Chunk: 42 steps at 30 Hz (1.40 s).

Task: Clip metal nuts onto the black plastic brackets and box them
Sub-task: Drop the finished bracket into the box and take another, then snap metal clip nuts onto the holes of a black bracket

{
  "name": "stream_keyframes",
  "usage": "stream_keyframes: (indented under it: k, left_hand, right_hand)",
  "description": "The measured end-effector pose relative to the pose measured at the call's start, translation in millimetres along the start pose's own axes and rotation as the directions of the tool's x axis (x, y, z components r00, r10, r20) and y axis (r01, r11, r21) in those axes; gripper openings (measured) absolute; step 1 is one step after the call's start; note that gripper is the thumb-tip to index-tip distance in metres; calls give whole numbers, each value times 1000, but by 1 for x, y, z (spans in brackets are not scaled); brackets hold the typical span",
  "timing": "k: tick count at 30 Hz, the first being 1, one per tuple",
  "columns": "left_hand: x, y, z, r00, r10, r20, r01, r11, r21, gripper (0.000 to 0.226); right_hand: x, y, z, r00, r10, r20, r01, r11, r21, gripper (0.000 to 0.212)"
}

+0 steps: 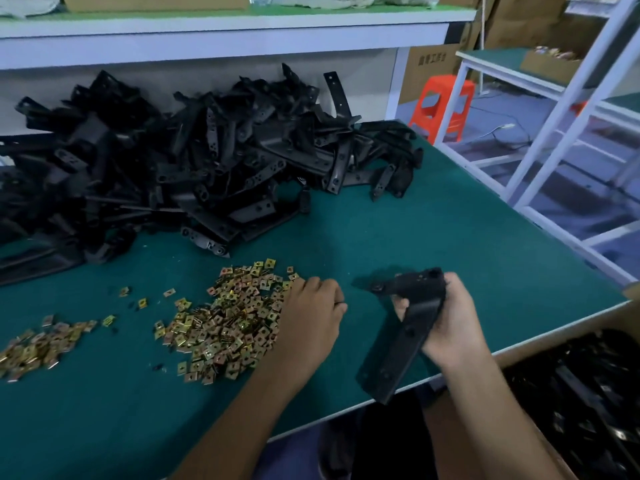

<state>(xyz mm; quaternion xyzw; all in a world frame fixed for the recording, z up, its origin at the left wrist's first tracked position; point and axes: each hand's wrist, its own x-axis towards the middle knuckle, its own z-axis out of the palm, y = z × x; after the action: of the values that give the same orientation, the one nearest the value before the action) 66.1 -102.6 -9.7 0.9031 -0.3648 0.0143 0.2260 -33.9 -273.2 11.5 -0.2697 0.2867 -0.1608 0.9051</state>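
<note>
Black bracket (403,336) in curled right fingers (454,284), gripped mid-length. Nut pile (228,327) under bent left fingers (329,289); hold indeterminate.

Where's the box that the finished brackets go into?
In the head view, the cardboard box sits at the lower right, past the green table's near corner, just right of the right hand holding a black bracket.

Legend. We mark a single line of dark printed characters, seemingly Chinese, on the front face of the brown cardboard carton (429,65) behind the orange stool (445,109). The characters are too blurred for us to read. We find no other legible text.
</note>
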Motion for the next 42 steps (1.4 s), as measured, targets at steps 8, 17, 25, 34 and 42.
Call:
stream_keyframes:
  k: [8, 17, 25, 34, 42]
  left_hand:
    - [-31, -20, -51, 977, -213, -15, 174, 837, -519, 8]
    - [-78, -54, -92, 916, -384, 115, 306, 486, -818, 21]
    - [-93, -52, -103, 891, -432, 141, 329, 399, -856, 9]
    - [-100, -37, -87, 881, -328, 342, 446, 327, -833, 19]
    - [-100, -36, -90, 885, -295, 360, 455, 388, -801, 27]
  right_hand:
    - [-22, 39, 6, 991, 136, -11, -134, 983, 122, 73]
    - [-35, 77, 23, 965, 145, 218, -149, 989, 1, 33]
    - [-39, 108, 36, 858, 241, 453, -193, 969, -152, 31]
    - [-42, 112, 31, 846, 211, 489, -108, 967, -230, 36]
    - [-38, 115, 30, 844, 183, 504, -49, 962, -268, 41]
